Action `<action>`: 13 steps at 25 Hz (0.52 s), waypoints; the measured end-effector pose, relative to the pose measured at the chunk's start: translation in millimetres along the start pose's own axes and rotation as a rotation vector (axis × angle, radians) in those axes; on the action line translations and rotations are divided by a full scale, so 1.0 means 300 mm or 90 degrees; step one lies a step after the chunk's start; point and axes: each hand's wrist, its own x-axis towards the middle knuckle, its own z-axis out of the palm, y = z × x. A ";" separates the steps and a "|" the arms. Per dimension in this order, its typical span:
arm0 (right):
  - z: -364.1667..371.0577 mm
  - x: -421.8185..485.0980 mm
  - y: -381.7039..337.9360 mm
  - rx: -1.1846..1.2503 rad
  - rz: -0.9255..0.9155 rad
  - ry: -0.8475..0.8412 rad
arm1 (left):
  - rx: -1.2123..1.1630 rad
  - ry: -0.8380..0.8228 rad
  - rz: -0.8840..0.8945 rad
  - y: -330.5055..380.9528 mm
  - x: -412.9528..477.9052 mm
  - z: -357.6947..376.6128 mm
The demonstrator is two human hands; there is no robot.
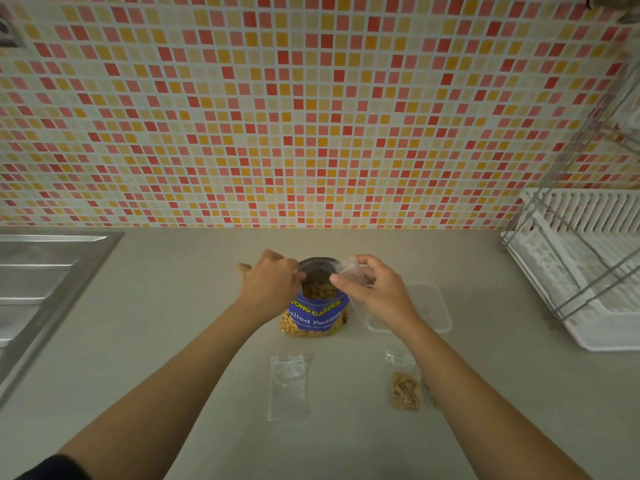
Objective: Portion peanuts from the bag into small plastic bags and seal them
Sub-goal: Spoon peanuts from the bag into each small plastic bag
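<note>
A blue bag of salted peanuts [313,315] stands open on the grey counter, nuts visible inside. My left hand [268,284] is at the bag's left rim, fingertips dipping into the mouth; whether it holds anything is hidden. My right hand [375,289] pinches a small clear plastic bag [348,268] by the peanut bag's right rim. Nearer to me lie an empty clear small bag [289,384] and a small bag filled with peanuts [406,389].
A clear plastic container [440,306] sits just right of my right hand. A white dish rack [588,271] fills the right side. A steel sink drainboard [45,271] lies at the left. A mosaic tile wall [311,116] backs the counter [173,323].
</note>
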 end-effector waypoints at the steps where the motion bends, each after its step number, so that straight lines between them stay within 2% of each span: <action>1: 0.001 -0.001 -0.001 -0.002 0.001 0.001 | -0.038 -0.006 -0.032 0.004 0.005 0.006; 5: -0.001 0.000 -0.006 0.002 0.015 0.000 | -0.193 -0.009 -0.165 0.004 0.023 0.007; 13: -0.003 0.007 -0.006 0.001 0.030 -0.006 | -0.376 0.059 -0.166 -0.029 0.037 0.015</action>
